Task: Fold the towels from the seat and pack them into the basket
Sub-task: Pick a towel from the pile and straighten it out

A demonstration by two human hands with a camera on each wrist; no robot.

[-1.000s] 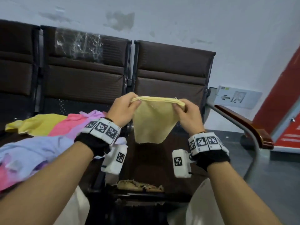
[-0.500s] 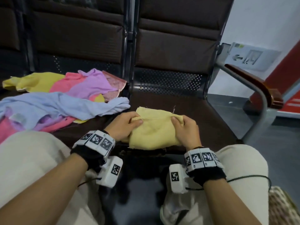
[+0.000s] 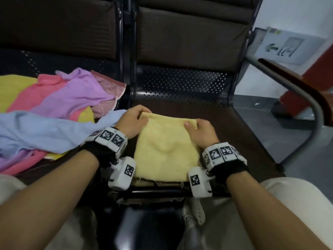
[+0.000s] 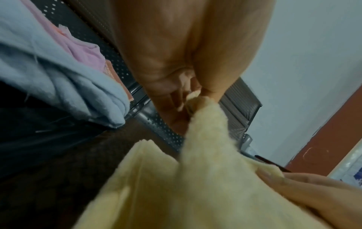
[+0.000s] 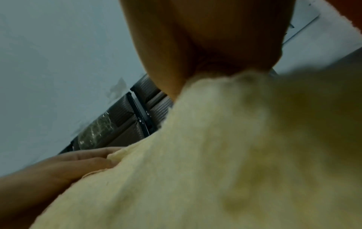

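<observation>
Towel [image 3: 166, 150] far corners pinched between both hands' fingers [image 3: 142, 112].

Row of dark brown padded seats [image 3: 180, 42], perforated metal, curved armrest [image 3: 297, 87], white wall [image 3: 281, 11], grey floor [image 3: 261, 123]

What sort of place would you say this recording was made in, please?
Probably a public waiting area or corridor, not a home: linked dark seats with perforated metal backs stand in a row, a curved metal armrest ends it, and a directional arrow sign leans against the wall.
</observation>
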